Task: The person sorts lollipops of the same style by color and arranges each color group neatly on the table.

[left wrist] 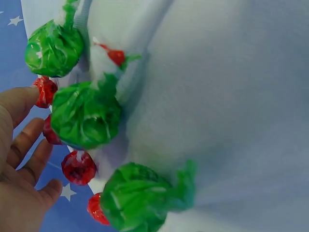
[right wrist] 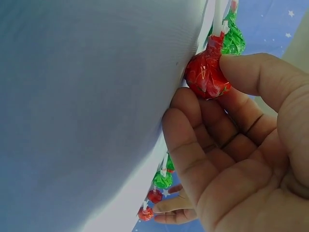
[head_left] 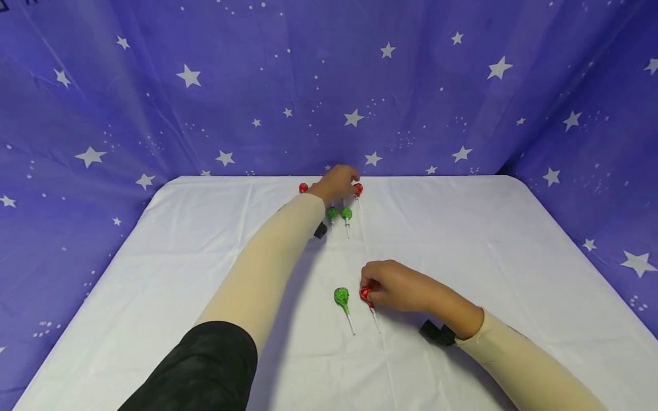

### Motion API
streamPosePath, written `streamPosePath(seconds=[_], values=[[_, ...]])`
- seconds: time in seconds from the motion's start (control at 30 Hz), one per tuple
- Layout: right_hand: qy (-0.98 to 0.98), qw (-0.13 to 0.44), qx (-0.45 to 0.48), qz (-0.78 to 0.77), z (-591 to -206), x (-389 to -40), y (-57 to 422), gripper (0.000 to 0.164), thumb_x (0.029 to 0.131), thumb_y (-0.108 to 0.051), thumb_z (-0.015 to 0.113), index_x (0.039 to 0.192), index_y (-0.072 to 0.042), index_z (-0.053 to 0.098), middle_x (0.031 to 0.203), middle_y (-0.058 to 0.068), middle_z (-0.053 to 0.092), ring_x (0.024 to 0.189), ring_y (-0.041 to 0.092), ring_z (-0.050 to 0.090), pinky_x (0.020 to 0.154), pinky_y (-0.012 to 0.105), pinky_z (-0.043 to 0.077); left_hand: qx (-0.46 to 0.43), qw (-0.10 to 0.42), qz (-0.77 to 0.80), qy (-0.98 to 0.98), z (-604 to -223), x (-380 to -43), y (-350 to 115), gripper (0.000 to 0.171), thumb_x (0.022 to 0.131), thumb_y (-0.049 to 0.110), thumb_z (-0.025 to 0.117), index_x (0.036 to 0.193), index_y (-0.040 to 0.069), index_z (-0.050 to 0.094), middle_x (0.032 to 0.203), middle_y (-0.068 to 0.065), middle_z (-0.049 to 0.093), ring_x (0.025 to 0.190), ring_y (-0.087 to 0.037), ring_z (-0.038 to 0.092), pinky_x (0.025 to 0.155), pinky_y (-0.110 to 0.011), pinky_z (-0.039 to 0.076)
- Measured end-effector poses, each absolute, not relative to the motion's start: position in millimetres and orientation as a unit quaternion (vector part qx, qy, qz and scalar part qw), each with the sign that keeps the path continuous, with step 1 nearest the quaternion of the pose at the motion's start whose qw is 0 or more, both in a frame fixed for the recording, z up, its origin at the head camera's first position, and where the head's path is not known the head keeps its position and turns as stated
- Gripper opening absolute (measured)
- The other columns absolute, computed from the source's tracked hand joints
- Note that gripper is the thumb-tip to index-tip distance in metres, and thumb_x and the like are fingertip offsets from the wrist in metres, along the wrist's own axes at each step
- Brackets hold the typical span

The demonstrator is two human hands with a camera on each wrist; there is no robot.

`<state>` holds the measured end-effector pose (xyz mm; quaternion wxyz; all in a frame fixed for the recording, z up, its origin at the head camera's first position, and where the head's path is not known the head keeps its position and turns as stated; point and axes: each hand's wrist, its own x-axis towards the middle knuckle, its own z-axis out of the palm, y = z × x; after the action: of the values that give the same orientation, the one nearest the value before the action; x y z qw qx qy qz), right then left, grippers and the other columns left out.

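Observation:
At the far edge of the table, my left hand reaches a red lollipop at the row's right end. In the left wrist view the thumb tip touches a red lollipop, with the other fingers loosely spread. Nearer the front, my right hand pinches a red lollipop between thumb and fingers, its white stick pointing toward me. A green lollipop lies just left of it. Behind, green lollipops line up before the red ones; my left forearm and hand hide part of both rows.
A white cloth covers the table. Blue star-patterned curtains hang behind and at the sides, meeting the table's far edge. Another red lollipop shows left of my left hand. Dark wrist cameras sit beneath both wrists.

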<state>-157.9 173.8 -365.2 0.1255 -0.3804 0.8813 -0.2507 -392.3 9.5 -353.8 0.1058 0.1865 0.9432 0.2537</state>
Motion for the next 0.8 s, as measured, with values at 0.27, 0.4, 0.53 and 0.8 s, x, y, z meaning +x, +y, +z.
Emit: streamPosePath(seconds=[0.27, 0.4, 0.53, 0.8], values=[[0.878, 0.128, -0.382, -0.257, -363, -159, 173, 0.011, 0.088, -0.007, 0.072, 0.088, -0.015, 0.064, 0.082, -0.012, 0.055, 0.076, 0.007, 0.052, 0.071, 0.026, 0.047, 0.209, 0.084, 0.262, 0.938, -349, -385, 0, 0.033, 0.094, 0.010, 0.065, 0.127, 0.007, 0.064, 0.129, -0.007, 0.060, 0.110, -0.020, 0.054, 0.103, -0.036, 0.042], [0.878, 0.132, -0.379, -0.260, -364, -158, 174, 0.012, 0.088, -0.006, 0.072, 0.089, -0.015, 0.064, 0.083, -0.012, 0.056, 0.077, 0.007, 0.053, 0.072, 0.026, 0.048, 0.229, 0.086, 0.251, 0.937, -345, -384, -3, 0.033, 0.096, 0.012, 0.063, 0.129, 0.006, 0.063, 0.132, -0.007, 0.060, 0.117, -0.020, 0.053, 0.106, -0.035, 0.039], [0.877, 0.127, -0.386, -0.258, -365, -159, 174, 0.012, 0.088, -0.005, 0.072, 0.088, -0.015, 0.065, 0.083, -0.012, 0.056, 0.076, 0.007, 0.052, 0.071, 0.026, 0.047, 0.250, 0.065, 0.238, 0.936, -338, -377, -9, 0.032, 0.097, 0.014, 0.063, 0.128, 0.007, 0.064, 0.130, -0.008, 0.061, 0.123, -0.022, 0.052, 0.107, -0.035, 0.038], [0.875, 0.139, -0.379, -0.266, -364, -161, 174, 0.009, 0.088, -0.007, 0.072, 0.088, -0.014, 0.066, 0.084, -0.011, 0.058, 0.079, 0.007, 0.055, 0.074, 0.027, 0.048, 0.312, 0.042, 0.259, 0.913, -336, -323, -31, 0.031, 0.094, 0.019, 0.069, 0.123, 0.006, 0.068, 0.120, -0.009, 0.065, 0.116, -0.026, 0.056, 0.102, -0.038, 0.043]])
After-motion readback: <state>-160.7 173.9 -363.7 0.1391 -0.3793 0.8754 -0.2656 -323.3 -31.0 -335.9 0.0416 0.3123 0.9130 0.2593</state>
